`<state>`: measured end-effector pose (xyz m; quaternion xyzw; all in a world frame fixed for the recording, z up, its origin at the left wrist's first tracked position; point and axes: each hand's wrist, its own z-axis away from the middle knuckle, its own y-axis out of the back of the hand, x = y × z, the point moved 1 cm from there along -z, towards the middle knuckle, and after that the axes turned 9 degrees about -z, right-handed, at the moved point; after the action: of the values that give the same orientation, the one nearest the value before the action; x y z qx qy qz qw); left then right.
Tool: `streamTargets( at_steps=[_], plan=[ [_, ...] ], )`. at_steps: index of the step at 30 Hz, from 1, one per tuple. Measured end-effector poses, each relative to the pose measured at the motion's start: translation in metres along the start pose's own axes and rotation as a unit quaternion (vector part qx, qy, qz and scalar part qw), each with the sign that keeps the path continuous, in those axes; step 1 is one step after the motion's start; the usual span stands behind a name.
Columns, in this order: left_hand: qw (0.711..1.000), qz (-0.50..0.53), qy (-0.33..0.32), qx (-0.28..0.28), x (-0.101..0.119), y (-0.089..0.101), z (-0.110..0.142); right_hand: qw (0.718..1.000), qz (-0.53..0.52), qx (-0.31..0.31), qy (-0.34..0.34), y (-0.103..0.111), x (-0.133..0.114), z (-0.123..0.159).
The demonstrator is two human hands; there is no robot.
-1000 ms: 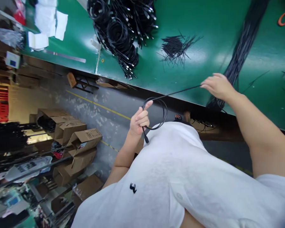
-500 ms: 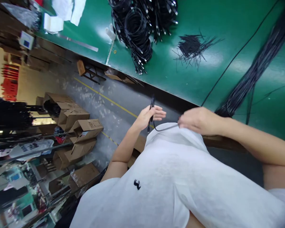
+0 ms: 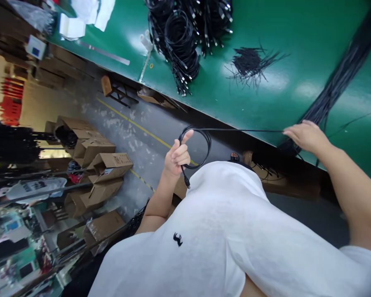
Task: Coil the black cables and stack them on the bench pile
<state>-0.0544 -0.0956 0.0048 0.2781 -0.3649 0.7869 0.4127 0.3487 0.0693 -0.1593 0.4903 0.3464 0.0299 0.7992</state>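
My left hand [image 3: 177, 156] is closed on a thin black cable [image 3: 204, 142] in front of my white shirt. The cable forms one loop beside that hand, and its plug end hangs down below the fingers. From the loop the cable runs taut to the right, to my right hand [image 3: 306, 135], which pinches it over the edge of the green table [image 3: 284, 95]. Just behind my right hand lies a long bundle of straight black cables [image 3: 343, 74].
A heap of coiled black cables [image 3: 182, 37] and a small pile of black ties [image 3: 250, 62] lie on the green table. White papers [image 3: 89, 12] sit at its far left. Cardboard boxes [image 3: 102, 165] stand on the grey floor at the left.
Half a second ago both hands were close together at my chest. My right hand has since swung out to the table edge, pulling the cable taut, and a loop has formed at my left hand.
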Motion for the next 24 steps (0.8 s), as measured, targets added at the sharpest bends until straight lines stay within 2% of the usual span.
streamTargets(
  at_steps=[2, 5, 8, 11, 13, 16, 19, 21, 24],
  plan=[
    [1.0, 0.004, 0.024, 0.001, -0.001, 0.001, -0.003, 0.999, -0.001, -0.026, 0.028, -0.004, -0.006, 0.02],
    [0.997, -0.004, 0.072, 0.001, -0.005, 0.005, -0.01, 0.997, -0.043, -0.017, 0.057, 0.004, -0.038, 0.038],
    [0.994, 0.005, 0.111, 0.007, -0.01, 0.011, -0.016, 0.995, -0.083, 0.046, -0.032, 0.025, -0.053, 0.036],
    [0.99, 0.026, 0.136, 0.007, -0.013, 0.015, -0.017, 0.976, -0.088, 0.129, -0.154, 0.043, -0.041, 0.028],
    [0.988, 0.041, 0.149, -0.001, -0.014, 0.015, -0.017, 0.966, -0.094, 0.166, -0.175, 0.046, -0.032, 0.023],
    [0.986, 0.069, 0.153, -0.025, -0.014, 0.011, -0.016, 0.968, -0.156, 0.164, -0.108, 0.04, -0.031, 0.019],
    [0.982, 0.079, 0.163, -0.046, -0.015, 0.007, -0.017, 0.965, -0.24, 0.102, -0.035, 0.031, -0.043, 0.014],
    [0.981, 0.082, 0.165, -0.056, -0.016, 0.006, -0.017, 0.963, -0.26, 0.071, -0.019, 0.028, -0.049, 0.01],
    [0.984, 0.102, 0.138, -0.053, -0.016, 0.007, -0.016, 0.971, -0.228, 0.066, -0.037, 0.023, -0.047, 0.003]
  ],
)
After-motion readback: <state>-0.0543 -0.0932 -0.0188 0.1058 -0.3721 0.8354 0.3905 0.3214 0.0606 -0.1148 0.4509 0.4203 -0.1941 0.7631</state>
